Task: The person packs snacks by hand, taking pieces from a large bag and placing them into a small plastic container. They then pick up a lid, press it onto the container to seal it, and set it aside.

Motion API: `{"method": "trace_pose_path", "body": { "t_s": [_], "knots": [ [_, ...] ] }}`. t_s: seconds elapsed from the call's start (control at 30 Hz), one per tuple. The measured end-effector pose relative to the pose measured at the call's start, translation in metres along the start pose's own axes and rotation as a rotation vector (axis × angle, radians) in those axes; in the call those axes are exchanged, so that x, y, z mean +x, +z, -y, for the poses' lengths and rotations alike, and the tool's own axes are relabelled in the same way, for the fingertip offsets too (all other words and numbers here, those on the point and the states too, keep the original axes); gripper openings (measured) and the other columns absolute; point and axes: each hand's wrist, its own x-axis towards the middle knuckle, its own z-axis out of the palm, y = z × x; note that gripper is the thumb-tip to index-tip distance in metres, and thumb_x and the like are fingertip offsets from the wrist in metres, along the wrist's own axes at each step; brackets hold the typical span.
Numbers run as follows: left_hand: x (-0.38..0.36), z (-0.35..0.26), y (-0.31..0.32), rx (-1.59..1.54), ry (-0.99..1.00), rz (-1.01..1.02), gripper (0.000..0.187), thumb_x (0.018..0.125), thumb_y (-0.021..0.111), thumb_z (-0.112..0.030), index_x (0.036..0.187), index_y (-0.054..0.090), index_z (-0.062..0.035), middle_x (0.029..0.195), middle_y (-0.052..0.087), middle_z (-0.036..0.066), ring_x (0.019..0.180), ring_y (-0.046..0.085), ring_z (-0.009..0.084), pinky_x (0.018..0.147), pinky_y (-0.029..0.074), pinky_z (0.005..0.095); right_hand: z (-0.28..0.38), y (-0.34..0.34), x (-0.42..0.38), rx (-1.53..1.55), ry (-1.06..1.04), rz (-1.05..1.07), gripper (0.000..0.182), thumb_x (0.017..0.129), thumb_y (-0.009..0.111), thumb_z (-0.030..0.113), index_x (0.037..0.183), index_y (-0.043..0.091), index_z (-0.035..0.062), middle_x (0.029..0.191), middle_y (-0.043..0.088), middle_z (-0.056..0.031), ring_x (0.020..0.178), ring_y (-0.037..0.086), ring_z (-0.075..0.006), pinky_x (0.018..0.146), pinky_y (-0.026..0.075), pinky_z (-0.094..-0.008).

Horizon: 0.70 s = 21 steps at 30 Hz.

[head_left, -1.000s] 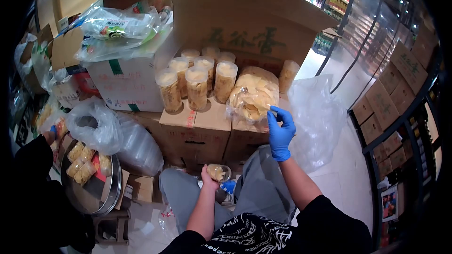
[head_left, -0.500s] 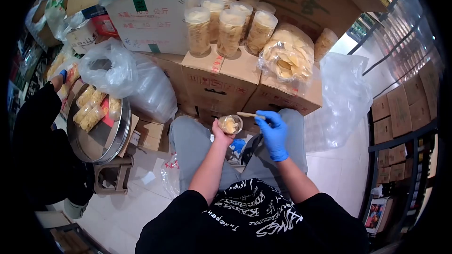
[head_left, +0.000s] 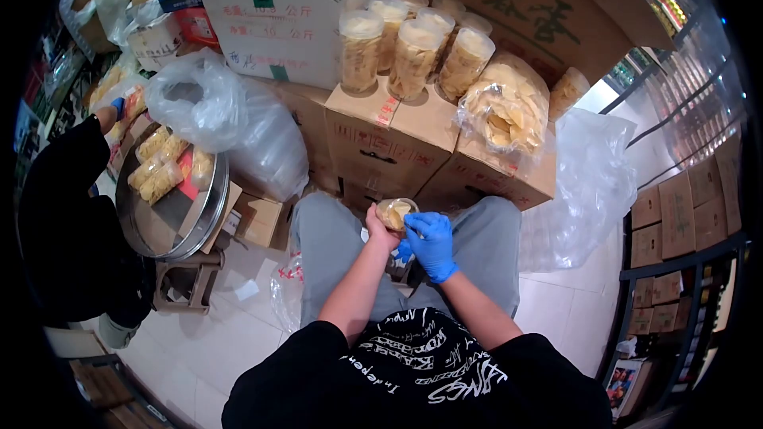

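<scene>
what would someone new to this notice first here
Probably the bright blue glove on the right hand, at the mouth of a small clear container above the lap. Next, the cluster of tall filled tubs on the cardboard boxes, beside an open bag of pale flakes.

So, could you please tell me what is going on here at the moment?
A seated person's left hand holds a jar with pale pieces in it, and the gloved right hand is at its mouth; whether those fingers grip anything is hard to see. Filled jars stand on the boxes, beside a bag of similar pieces. At the left, another person is next to a round tray of packs.
</scene>
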Motion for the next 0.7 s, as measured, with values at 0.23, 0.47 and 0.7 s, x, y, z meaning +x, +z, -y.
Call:
{"method": "trace_pose_path", "body": {
  "t_s": [0.23,0.47,0.7],
  "knots": [
    [0.014,-0.001,-0.007,0.036,-0.018,-0.024,0.053,0.083,0.039,-0.053,0.109,0.054,-0.0097,0.107,0.058,0.011,0.096,0.057,0.0296,0.082,0.047,0.0439,-0.004,0.01,0.0,-0.025,0.044,0.143,0.019,0.061,0.069,0.007,0.079,0.068,0.0109,0.08,0.064,-0.0045,0.075,0.058,-0.0237,0.068,0.043,-0.0349],
    [0.014,0.004,-0.005,0.114,0.019,-0.062,0.055,0.082,0.038,-0.052,0.109,0.055,-0.0066,0.107,0.058,0.012,0.098,0.055,0.0299,0.086,0.045,0.0434,-0.02,0.014,-0.008,0.132,0.218,0.142,0.015,0.062,0.068,0.008,0.077,0.069,0.007,0.075,0.064,-0.0101,0.068,0.058,-0.0292,0.062,0.045,-0.0368],
    [0.034,0.012,-0.015,0.205,0.077,0.017,0.054,0.083,0.041,-0.051,0.106,0.054,-0.0049,0.102,0.06,0.014,0.092,0.058,0.0311,0.083,0.047,0.045,-0.038,0.024,-0.005,-0.07,0.311,0.434,0.022,0.068,0.059,0.027,0.061,0.066,0.0075,0.063,0.06,-0.0155,0.058,0.058,-0.0323,0.06,0.047,-0.0414]
  ]
}}
